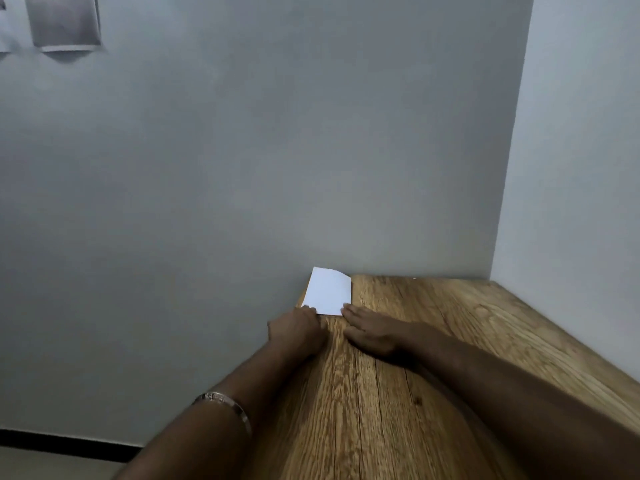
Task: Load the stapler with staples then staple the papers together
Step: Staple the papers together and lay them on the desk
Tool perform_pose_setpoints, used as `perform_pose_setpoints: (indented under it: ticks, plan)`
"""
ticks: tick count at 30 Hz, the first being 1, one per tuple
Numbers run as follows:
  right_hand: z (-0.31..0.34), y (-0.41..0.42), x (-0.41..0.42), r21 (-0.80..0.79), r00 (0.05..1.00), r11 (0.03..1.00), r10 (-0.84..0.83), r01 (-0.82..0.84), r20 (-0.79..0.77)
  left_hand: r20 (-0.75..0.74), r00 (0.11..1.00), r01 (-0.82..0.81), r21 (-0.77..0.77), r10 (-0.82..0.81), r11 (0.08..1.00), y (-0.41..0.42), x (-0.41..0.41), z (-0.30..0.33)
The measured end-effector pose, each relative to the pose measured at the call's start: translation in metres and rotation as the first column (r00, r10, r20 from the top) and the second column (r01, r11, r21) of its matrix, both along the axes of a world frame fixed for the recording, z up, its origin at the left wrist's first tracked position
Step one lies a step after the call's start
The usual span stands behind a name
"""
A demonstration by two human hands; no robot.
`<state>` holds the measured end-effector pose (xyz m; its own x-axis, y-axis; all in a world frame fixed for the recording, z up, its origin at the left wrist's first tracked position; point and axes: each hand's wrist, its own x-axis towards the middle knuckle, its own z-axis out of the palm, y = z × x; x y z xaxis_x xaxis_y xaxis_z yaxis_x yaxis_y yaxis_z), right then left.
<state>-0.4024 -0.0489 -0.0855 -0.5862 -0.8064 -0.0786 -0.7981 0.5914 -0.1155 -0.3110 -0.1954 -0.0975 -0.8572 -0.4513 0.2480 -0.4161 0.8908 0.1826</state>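
A small stack of white papers (328,291) lies at the far left corner of the wooden table (398,393), its far edge curling up against the wall. My left hand (296,329) reaches to the near left corner of the papers, its fingertips touching that corner. My right hand (370,332) lies flat on the table with straight fingers touching the papers' near right corner. No stapler or staples are in view.
A grey wall (242,168) runs along the table's left and far edges, and a lighter wall (571,133) stands on the right. A dark picture (64,20) hangs high on the left. The floor with a dark skirting strip (62,445) shows at lower left.
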Motion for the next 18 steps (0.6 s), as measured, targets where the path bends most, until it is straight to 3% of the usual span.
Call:
perform_pose_setpoints:
  ticks: [8, 15, 18]
  plan:
    - [-0.007, -0.002, -0.011, -0.015, 1.0, 1.0, 0.007, -0.008, -0.012, 0.032, 0.997, 0.075, -0.052, -0.073, 0.996, -0.004, -0.007, -0.002]
    - [-0.006, 0.002, -0.001, -0.067, 1.0, 0.998, -0.024, 0.023, -0.011, -0.04, 0.997, 0.07, 0.068, -0.067, 0.995, -0.006, -0.003, -0.008]
    - [-0.006, 0.008, 0.011, -0.071, 0.997, 0.994, -0.077, 0.078, 0.006, -0.026, 0.999, 0.034, 0.037, -0.034, 0.999, 0.0, 0.006, -0.009]
